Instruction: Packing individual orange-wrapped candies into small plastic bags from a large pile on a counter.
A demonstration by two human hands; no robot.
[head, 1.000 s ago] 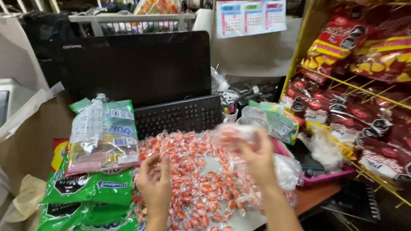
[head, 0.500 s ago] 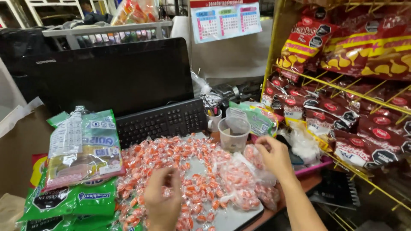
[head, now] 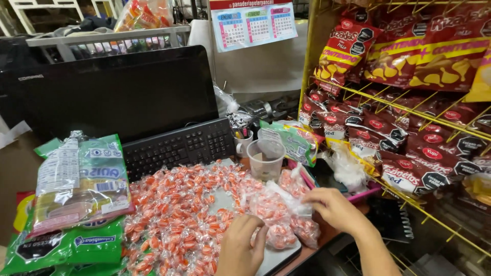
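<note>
The left hand (head: pixel 240 245) was low over the pile of wrapped candies (head: pixel 179 214), with the fingers curled down and closed on a few of the red and white pieces at the near edge of the pile. The right hand (head: pixel 332 207) lay a little further right, its fingers pinched on the clear plastic of small filled candy bags (head: pixel 279 214); how tight that pinch was I could not tell exactly. These bags sat at the right end of the pile, touching it, near the front edge of the worktop (head: pixel 281 255).

The candies were spread loose over the worktop in front of a black keyboard (head: pixel 179 145), and behind it stood a dark monitor (head: pixel 123 92). A clear plastic cup (head: pixel 266 158) stood upright just behind the small bags. On the left were green bags of sweets (head: pixel 76 204), one lying on the others. On the right a yellow wire rack (head: pixel 388 153) carried red snack packets.

As I judge it, each candy would be light and hard, but its glossy wrapper would be slippery, so single pieces could slide from the fingers; taking several together in a cupped hand seems safer. The small bags looked soft and without firm shape, their film thin and easy to stretch or tear. The best place to hold one seems to be the gathered film at the neck, above the candies, not the round full part, which would give way under the fingers
</note>
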